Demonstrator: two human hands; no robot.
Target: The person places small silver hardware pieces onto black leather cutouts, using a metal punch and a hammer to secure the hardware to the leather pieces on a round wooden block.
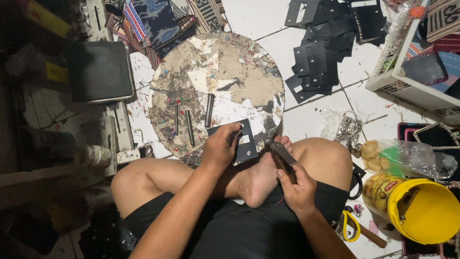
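Left hand (221, 146) pinches the thin, stiff black card (244, 141) by its nine-o'clock edge; right hand (298, 189) grips light metal pliers (280, 154) by the handles.

Your left hand (219, 147) presses a black card (243, 141) onto the round board (230, 72) at centre frame. Your right hand (298, 188) grips a metal tool (280, 152), its tip just beside the card. More black cards (326, 43) lie upper right; a yellow bucket (426, 211) sits lower right.
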